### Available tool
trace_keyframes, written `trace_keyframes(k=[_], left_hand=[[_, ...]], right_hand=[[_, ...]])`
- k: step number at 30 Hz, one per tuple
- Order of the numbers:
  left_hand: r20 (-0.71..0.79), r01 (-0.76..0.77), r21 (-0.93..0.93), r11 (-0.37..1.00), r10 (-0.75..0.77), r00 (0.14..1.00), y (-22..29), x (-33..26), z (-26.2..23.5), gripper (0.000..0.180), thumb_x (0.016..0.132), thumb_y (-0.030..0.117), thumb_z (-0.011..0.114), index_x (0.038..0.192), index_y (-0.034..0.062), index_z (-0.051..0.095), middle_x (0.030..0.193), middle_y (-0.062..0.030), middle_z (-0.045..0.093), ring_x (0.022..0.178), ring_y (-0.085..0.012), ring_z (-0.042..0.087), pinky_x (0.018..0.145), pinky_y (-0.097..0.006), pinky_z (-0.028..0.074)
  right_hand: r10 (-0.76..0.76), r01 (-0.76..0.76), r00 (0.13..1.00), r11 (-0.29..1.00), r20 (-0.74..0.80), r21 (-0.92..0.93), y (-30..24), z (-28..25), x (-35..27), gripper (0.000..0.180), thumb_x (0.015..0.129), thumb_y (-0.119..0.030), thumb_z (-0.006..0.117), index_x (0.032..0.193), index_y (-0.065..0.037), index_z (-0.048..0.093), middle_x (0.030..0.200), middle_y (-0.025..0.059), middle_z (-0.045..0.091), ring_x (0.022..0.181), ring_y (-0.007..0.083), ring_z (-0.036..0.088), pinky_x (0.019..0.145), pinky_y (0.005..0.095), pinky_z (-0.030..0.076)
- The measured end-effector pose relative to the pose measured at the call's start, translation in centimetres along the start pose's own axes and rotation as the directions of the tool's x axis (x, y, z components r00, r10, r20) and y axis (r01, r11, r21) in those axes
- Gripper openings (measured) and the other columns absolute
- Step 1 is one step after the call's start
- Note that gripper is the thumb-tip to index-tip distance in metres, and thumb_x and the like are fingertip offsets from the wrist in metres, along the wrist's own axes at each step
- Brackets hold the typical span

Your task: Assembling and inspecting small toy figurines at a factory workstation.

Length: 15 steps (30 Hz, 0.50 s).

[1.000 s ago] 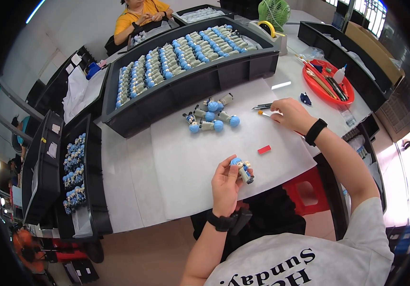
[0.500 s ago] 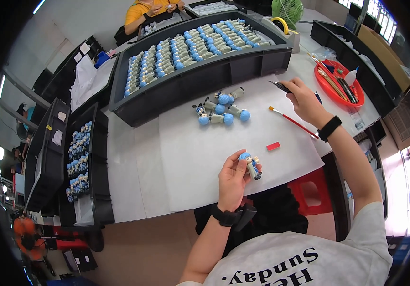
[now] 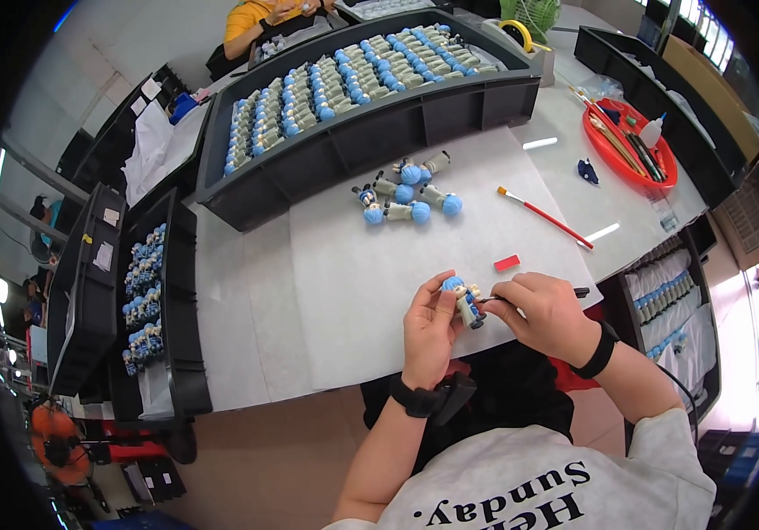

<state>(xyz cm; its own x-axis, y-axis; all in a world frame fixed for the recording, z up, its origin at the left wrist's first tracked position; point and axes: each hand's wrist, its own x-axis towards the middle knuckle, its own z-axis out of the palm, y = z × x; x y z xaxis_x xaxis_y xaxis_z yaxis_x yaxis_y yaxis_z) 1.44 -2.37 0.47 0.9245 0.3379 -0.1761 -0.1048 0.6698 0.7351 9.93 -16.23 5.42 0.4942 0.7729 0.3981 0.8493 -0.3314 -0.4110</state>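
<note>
My left hand [image 3: 428,337] holds a small blue-haired figurine [image 3: 468,309] in a grey-and-blue outfit, upright and tilted slightly, over the near part of a white paper sheet [image 3: 344,309]. My right hand [image 3: 545,320] pinches a slim black-handled pointed tool [image 3: 581,292]. Its thin tip meets or nearly meets the figurine's side; exact contact is too small to tell. Just beyond my hands lies a red block [image 3: 506,262]. Farther off, a red-handled paintbrush [image 3: 545,217] rests on the sheet, and several like figurines [image 3: 408,212] lie in a loose group.
A large grey bin [image 3: 353,132] with rows of figurines spans the back. On the left is a black tray [image 3: 187,353] with more. A red dish [image 3: 604,146] of brushes and bottles sits at right, beside a dark blue piece [image 3: 587,172]. Another person [image 3: 242,35] works beyond.
My right hand has come down from the far right of the sheet to the figurine, bringing the black-handled tool. My left hand stays nearly in place, still holding the figurine.
</note>
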Motion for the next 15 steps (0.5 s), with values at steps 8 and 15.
trace_keyframes(k=[8,15], left_hand=[[-0.01,-0.001,0.026,1.0,0.001,1.0,-0.2,0.05,-0.29,0.028,0.092,0.013,0.043,0.118,0.0023,0.044,0.095,-0.006,0.055,0.085,-0.012,0.057,0.075,-0.027,0.05],[0.008,-0.007,0.057,0.998,0.007,1.0,-0.13,0.02,-0.15,0.029,0.092,0.013,0.044,0.118,0.002,0.044,0.094,-0.0045,0.055,0.085,-0.0112,0.056,0.075,-0.028,0.05]], right_hand=[[-0.064,0.062,0.998,0.995,-0.019,-0.073,0.17,0.5,0.3,0.018,0.074,-0.019,0.067,0.075,-0.005,0.056,0.063,0.0066,0.052,0.055,0.023,0.054,0.047,0.0322,0.042],[-0.059,0.055,0.998,0.992,-0.031,-0.115,0.29,0.69,0.29,0.021,0.073,-0.023,0.068,0.074,-0.005,0.056,0.061,0.006,0.052,0.054,0.0218,0.053,0.046,0.0317,0.041]])
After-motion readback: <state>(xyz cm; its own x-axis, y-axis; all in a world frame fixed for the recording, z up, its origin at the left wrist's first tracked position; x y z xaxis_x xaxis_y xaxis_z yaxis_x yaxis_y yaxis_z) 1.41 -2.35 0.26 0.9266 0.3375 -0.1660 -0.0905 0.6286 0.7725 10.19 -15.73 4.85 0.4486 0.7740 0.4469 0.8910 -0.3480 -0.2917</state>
